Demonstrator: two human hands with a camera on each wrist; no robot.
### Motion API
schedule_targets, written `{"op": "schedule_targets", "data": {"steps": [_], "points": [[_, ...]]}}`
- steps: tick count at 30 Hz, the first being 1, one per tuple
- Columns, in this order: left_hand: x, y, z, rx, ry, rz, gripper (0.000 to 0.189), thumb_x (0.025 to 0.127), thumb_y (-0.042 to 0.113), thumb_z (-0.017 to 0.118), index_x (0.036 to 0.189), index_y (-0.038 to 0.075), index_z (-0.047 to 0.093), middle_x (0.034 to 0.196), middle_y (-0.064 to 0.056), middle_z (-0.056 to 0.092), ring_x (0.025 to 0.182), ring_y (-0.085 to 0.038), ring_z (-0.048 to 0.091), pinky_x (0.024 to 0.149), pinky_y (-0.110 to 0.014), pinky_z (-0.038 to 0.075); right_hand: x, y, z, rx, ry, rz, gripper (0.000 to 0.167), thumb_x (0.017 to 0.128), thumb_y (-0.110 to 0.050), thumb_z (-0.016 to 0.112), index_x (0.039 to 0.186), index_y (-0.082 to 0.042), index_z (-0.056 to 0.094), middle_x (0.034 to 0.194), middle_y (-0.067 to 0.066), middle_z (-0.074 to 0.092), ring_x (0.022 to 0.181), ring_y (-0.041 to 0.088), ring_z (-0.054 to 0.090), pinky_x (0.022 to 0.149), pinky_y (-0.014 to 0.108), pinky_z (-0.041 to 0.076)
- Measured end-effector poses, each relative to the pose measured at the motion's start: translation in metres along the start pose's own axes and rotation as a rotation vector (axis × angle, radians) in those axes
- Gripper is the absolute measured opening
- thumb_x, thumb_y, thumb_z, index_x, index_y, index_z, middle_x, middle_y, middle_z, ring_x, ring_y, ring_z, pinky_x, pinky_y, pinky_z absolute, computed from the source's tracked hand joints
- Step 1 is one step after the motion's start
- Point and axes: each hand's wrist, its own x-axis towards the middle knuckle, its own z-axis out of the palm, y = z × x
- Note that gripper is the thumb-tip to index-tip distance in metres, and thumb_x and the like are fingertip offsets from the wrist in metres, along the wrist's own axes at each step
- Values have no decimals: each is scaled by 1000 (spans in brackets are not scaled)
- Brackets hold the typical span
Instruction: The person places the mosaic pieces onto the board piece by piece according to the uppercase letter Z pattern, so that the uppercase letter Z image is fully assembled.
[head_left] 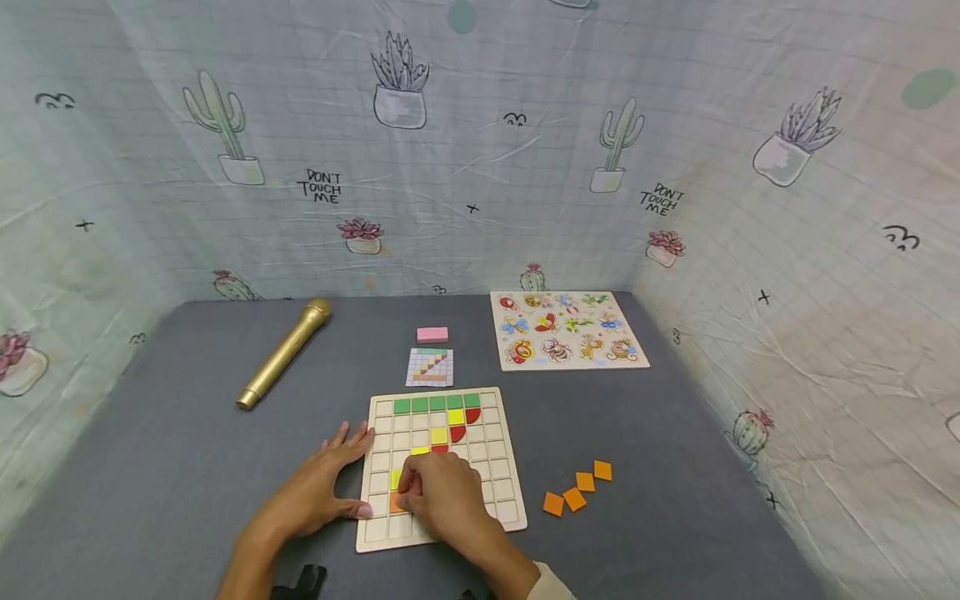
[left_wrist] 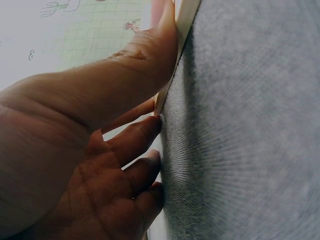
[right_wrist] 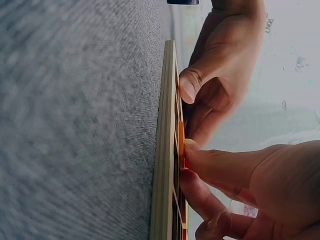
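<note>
A wooden grid board (head_left: 501,467) lies on the table. My left hand (head_left: 311,492) steadies its left side, fingers spread, the thumb on the near left edge and the fingertips at the edge farther up. Low on the board's left, my right hand (head_left: 447,493) pinches an orange square tile (head_left: 394,503) between thumb and index finger. In the right wrist view that orange tile (right_wrist: 181,135) sits at the board's surface. Green squares (head_left: 438,404) fill part of the top row. Below them, yellow squares (head_left: 438,436) and red quarter-round pieces (head_left: 458,434) step down leftward, partly hidden by my right hand.
Several loose orange squares (head_left: 574,499) lie right of the board. Behind it are a printed pattern card (head_left: 431,367) and a pink block (head_left: 432,335). A gold microphone (head_left: 285,353) lies back left, an insect picture board (head_left: 570,331) back right. Printed cloth (head_left: 465,167) surrounds the table.
</note>
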Motion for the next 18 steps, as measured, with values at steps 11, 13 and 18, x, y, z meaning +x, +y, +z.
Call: {"op": "schedule_targets", "data": {"steps": [11,13,18], "points": [[1,2,0,-20,-11,-28,112,67,33,96,161,4,44,171,-20,35,160,-54,19,127,-74,19,-12,30,-38,94,-8,13,15,84,-22,91,92,-26,79,71,-18,64,70,2,54,60,21,42],[1,2,-1,-23,-17,-33,112,67,32,96,162,4,44,171,-20,34,160,-54,18,127,-74,19,-16,42,-50,120,-29,36,17,85,-22,90,97,-24,79,75,-16,65,68,5,54,60,22,43],[0,1,-1,-19,-22,-40,112,67,33,96,162,4,44,171,-19,34,161,-54,18,127,-74,19,-29,73,-78,126,-52,99,25,85,-21,90,106,-20,78,81,-13,66,64,8,52,59,22,43]]}}
